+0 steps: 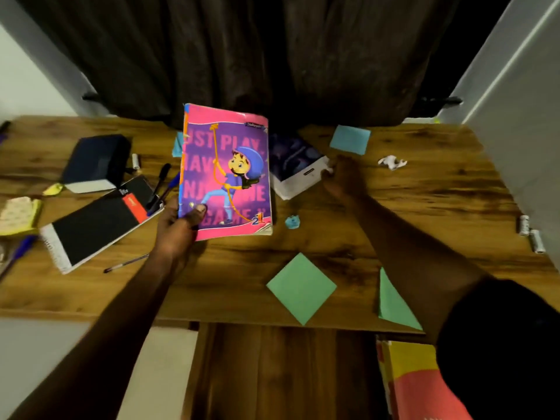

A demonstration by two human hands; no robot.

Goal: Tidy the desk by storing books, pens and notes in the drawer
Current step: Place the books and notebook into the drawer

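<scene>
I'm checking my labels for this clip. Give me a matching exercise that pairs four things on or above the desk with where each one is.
Things:
1. pink cartoon book
2. black spiral notebook
3. green square note
4. crumpled white paper

Places:
A. flat near the front edge of the desk
B. held up in the left hand
C. flat on the desk's left part
D. on the desk, to the right of the right hand

Pairs: 1-B, 2-C, 3-A, 4-D.
</scene>
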